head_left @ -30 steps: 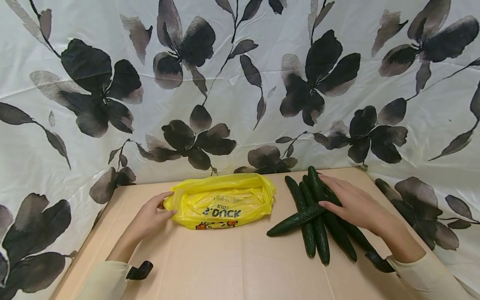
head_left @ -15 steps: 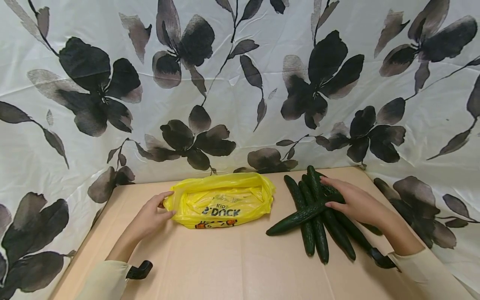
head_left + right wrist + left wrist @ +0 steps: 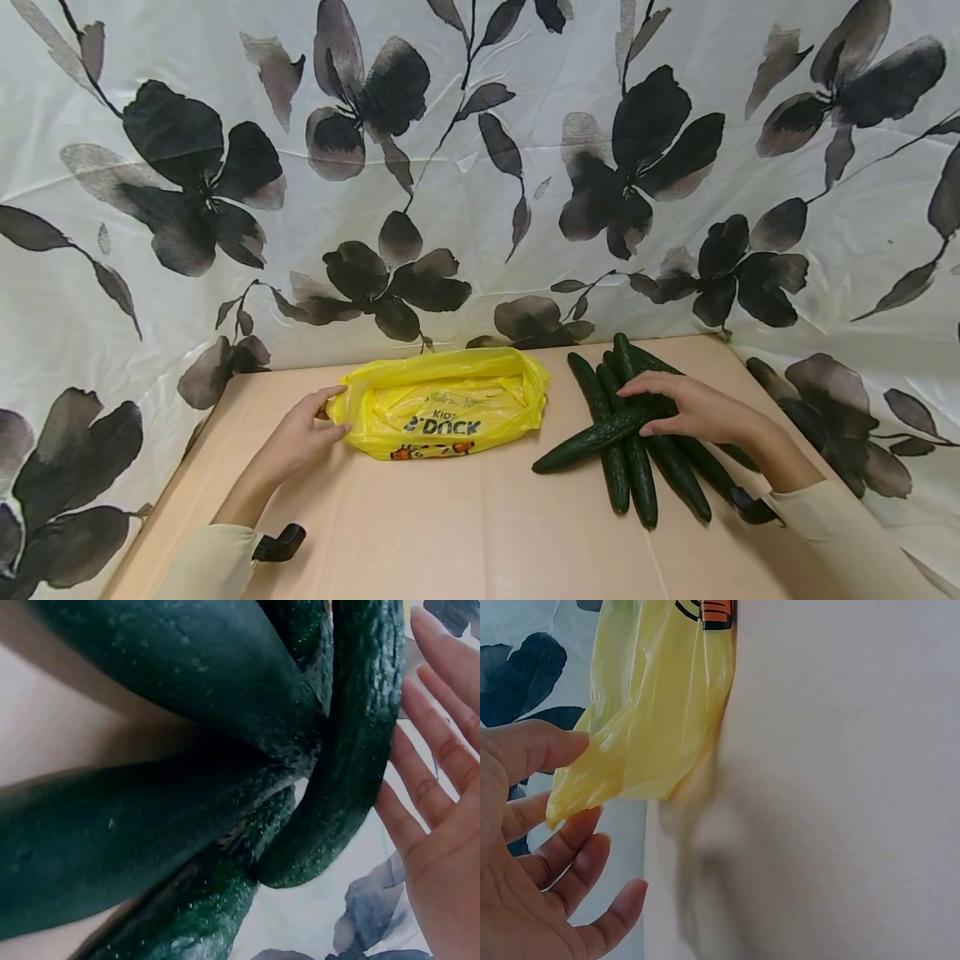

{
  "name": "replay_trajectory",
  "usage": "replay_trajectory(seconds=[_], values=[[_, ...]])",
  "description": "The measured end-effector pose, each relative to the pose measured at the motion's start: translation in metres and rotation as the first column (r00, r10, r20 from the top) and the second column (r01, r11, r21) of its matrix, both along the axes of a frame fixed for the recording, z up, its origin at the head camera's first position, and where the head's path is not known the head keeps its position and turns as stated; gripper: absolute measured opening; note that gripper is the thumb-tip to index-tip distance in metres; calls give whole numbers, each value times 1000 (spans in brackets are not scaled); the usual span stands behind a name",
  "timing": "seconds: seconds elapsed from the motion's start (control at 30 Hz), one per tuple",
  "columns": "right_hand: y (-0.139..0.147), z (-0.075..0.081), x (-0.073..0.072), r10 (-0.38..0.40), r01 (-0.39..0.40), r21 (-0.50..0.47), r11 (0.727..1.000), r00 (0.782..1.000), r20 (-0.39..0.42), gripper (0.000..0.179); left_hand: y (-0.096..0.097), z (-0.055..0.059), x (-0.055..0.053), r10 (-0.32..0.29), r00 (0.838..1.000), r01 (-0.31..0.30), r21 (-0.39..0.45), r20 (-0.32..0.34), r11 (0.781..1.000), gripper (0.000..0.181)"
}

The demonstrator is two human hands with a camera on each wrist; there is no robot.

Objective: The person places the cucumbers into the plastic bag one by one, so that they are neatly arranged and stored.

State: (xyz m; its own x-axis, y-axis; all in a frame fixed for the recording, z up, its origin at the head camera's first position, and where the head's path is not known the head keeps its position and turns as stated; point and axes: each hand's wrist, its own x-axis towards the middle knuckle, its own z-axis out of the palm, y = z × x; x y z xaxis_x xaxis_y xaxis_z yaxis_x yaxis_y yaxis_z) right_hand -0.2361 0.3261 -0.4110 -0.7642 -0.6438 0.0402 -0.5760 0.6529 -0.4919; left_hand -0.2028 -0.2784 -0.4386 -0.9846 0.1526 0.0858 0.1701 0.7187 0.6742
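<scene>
From the head view, taking the clock from the centre of the scene, the yellow plastic bag [image 3: 442,404] lies on the worktop [image 3: 450,533] towards 6 o'clock, and the pile of cucumbers [image 3: 641,479] sits at 3 o'clock from the bag, apart from it. The crosswise cucumber [image 3: 588,446] lies over the others, its free tip pointing to 8 o'clock.

The left hand [image 3: 302,429] is at the bag's 9 o'clock end. The head view hides most of its fingers; the left wrist view shows the bag's corner pinched between thumb and forefinger, the remaining fingers loosely bent and spread towards 5 o'clock. Only the head view shows the dark lettering on the bag; both show some orange print.

The right hand [image 3: 701,408] reaches in from 4 o'clock, thumb and forefinger parted across the upper end of the crosswise cucumber. The right wrist view shows fairly straight fingers alongside a cucumber, at its 3 o'clock side, and a rounded cucumber end pointing to 7 o'clock; how firmly they touch, I cannot tell.

The patterned cloth [image 3: 480,208] rises beyond the worktop at 12 o'clock, its dark flowers showing in all three views.
</scene>
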Motion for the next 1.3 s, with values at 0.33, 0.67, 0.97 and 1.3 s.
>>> replay_trajectory(seconds=[0.33,0.67,0.97,1.3], values=[[-8,-10,-8,73,-72,18,997,995,-68,52,1,-3,-1,-1,1000,1,-4,-6,1000,65],[-14,-22,-12,106,-104,39,994,993,-52,47,1,-2,0,2,1000,-2,-31,6,1000,66],[-20,-23,-11,130,-124,72,990,988,-84,45,1,-3,-2,4,1000,-4,-36,9,999,65],[-26,-20,-8,115,-111,117,987,993,-35,44,2,0,-1,-6,1000,5,-25,-4,1000,65]])
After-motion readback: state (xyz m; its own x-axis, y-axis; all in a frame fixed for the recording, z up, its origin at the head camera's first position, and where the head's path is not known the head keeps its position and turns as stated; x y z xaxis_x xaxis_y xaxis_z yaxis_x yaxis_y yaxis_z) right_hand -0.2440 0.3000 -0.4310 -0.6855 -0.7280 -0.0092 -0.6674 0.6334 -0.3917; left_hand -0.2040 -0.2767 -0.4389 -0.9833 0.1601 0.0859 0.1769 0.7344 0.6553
